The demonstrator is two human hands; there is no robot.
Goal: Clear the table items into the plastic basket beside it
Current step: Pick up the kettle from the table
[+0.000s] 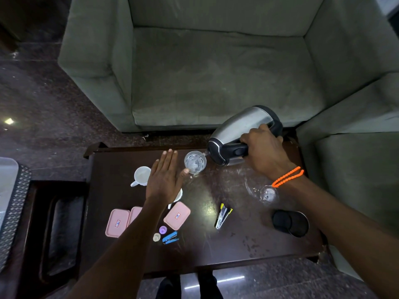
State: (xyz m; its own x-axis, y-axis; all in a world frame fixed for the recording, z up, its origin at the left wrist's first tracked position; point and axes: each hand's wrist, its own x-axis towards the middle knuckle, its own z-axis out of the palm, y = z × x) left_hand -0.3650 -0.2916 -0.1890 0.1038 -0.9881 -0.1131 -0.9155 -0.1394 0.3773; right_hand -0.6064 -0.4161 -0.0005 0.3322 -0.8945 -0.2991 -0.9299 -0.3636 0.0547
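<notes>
Steel kettle [241, 126] is tipped way over above the table's [237, 244] far edge, spout down at a clear glass [195, 162] sitting just below it, and the glass looks to have water in it. Right hand [262, 145] is wrapped tight around the kettle's black handle, with an orange band [287, 176] on that wrist.

Left of the glass there's a white mug [141, 175], and a second white cup [178, 196] is mostly hidden under the left hand. Nearer the front-left part of the table are three pink lids [177, 215], one partly covered by the left forearm. Just in front of those sit a small purple cap [163, 229], a pale cap [156, 237] and a blue stapler [170, 238]. Middle of the table has a silver stapler [223, 215] with yellow bits. Toward the right edge a wine glass [262, 188] lies on its side, partly under the right wrist, and a black mesh cup [290, 223] lies tipped over near it.

Left hand [165, 180] hovers flat over the cups, fingers straight and together, thumb out right beside the glass; can't tell if it's actually touching. Basket [15, 210] is off the table's left side, only partly in view. Grey sofa [216, 61] sits behind the far edge.
</notes>
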